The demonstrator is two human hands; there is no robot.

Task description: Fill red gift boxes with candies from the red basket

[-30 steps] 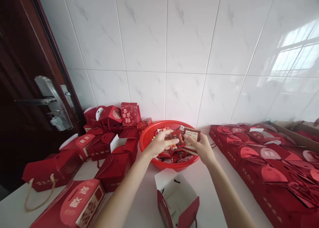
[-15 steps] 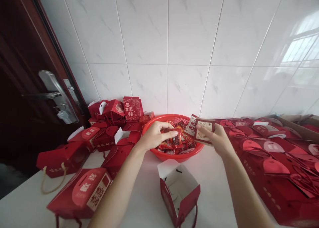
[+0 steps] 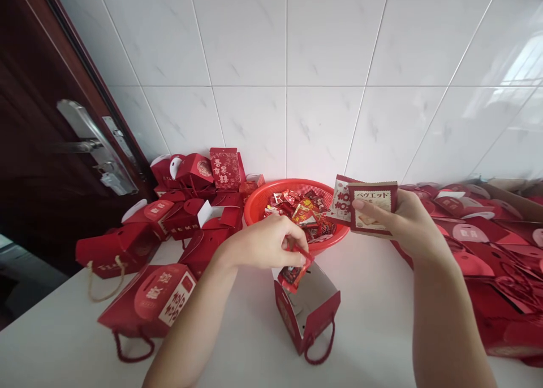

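Note:
My left hand pinches a red candy packet over the mouth of an open red gift box with a white inside and a dark red cord handle. To the right, my right hand is closed on two flat snack packets, held up side by side. One is brown and cream with a picture of biscuits; the other is red and white. Behind the hands, a red plastic basket holds a heap of wrapped candies, partly covered by my left hand.
Closed red gift boxes stand in a group on the left of the white table. Many more boxes crowd the right side. A tiled wall rises behind, and a dark door with a metal handle is at the left.
My left hand has come from the basket toward me with the candy packet, now over the open box. My right hand has moved right with the two packets, away from the basket.

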